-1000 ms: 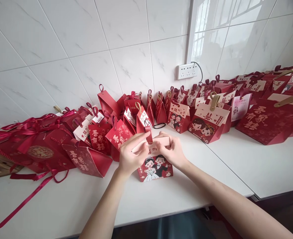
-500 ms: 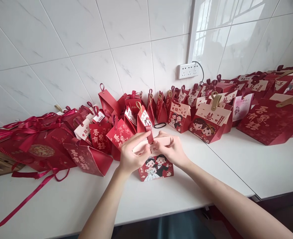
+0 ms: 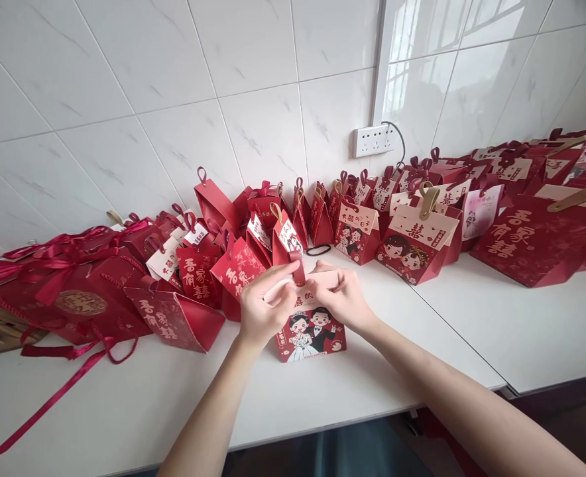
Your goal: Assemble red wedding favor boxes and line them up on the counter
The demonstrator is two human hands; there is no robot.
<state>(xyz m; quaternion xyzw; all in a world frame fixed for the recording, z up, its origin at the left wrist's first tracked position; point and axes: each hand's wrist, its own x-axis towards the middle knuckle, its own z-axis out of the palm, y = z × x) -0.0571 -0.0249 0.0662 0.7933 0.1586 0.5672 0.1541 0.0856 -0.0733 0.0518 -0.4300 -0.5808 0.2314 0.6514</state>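
Note:
A small red gift box (image 3: pixel 311 334) with a cartoon bride and groom on its front stands on the white counter (image 3: pixel 293 404) in front of me. Both my hands are at its pink top flap. My left hand (image 3: pixel 263 306) is closed, its thumb and fingers pinching the left end of the flap beside the dark red ribbon loop (image 3: pixel 298 268) that sticks up from the top. My right hand (image 3: pixel 340 298) is closed on the right end of the flap. The box's top edge is hidden behind my fingers.
Many red gift boxes and bags line the tiled wall: ribboned bags (image 3: pixel 69 291) at left, small boxes (image 3: pixel 283 228) in the middle, larger bags (image 3: pixel 531 242) at right. A black hair tie (image 3: pixel 319 250) lies behind the box. A socket (image 3: pixel 373 140) is on the wall.
My hands have stayed on the flap; the left thumb and fingers shifted slightly along it near the ribbon loop. The box has not moved.

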